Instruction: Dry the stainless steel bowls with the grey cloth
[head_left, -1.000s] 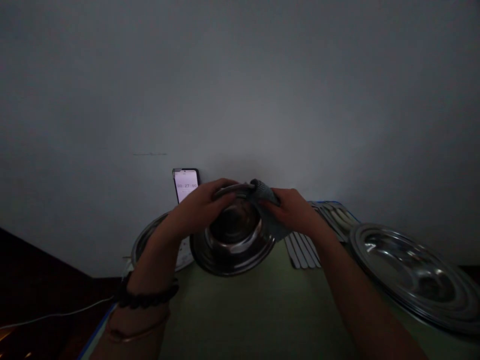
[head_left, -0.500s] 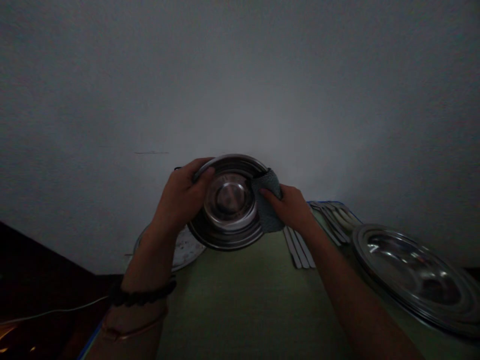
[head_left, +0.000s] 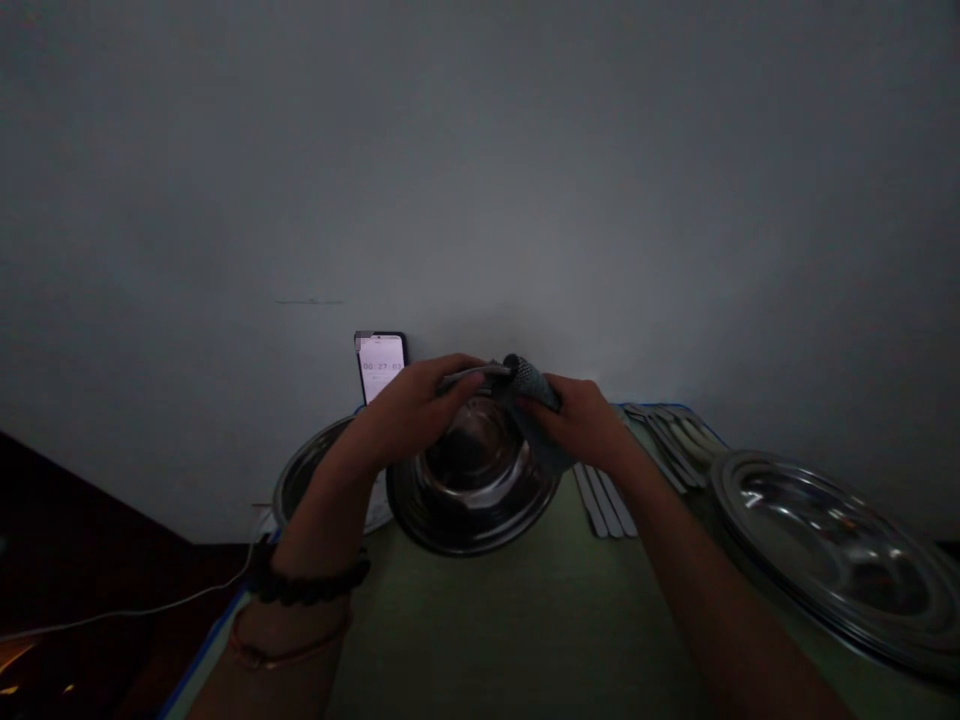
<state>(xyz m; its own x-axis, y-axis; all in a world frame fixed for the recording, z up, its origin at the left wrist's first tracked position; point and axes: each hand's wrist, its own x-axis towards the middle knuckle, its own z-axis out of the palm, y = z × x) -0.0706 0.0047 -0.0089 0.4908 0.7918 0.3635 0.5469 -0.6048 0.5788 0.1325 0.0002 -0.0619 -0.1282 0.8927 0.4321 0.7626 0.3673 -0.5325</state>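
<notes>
A shiny steel plate (head_left: 472, 525) with a deep rim is held up above the table, tilted with its near edge low. My left hand (head_left: 431, 405) grips its upper left rim, thumb on the inner side. Grey textured cloth (head_left: 536, 400) is pinched in my right hand (head_left: 574, 415) and folds over the plate's upper right rim. The fingers behind the rim and cloth are hidden. Behind my left forearm another round metal dish (head_left: 300, 470) rests on the table, partly covered by my arm.
A phone (head_left: 381, 365) showing a timer leans on the wall. Several pieces of cutlery (head_left: 667, 445) lie at the back right, others (head_left: 606, 505) beside my right wrist. Stacked steel plates (head_left: 825, 560) stand on the right of the green table (head_left: 480, 640). A white cable (head_left: 150, 608) hangs left.
The plate has tipped and dropped a little. My left hand has slid right along the rim, closer to my right hand and the cloth. The phone has come into view.
</notes>
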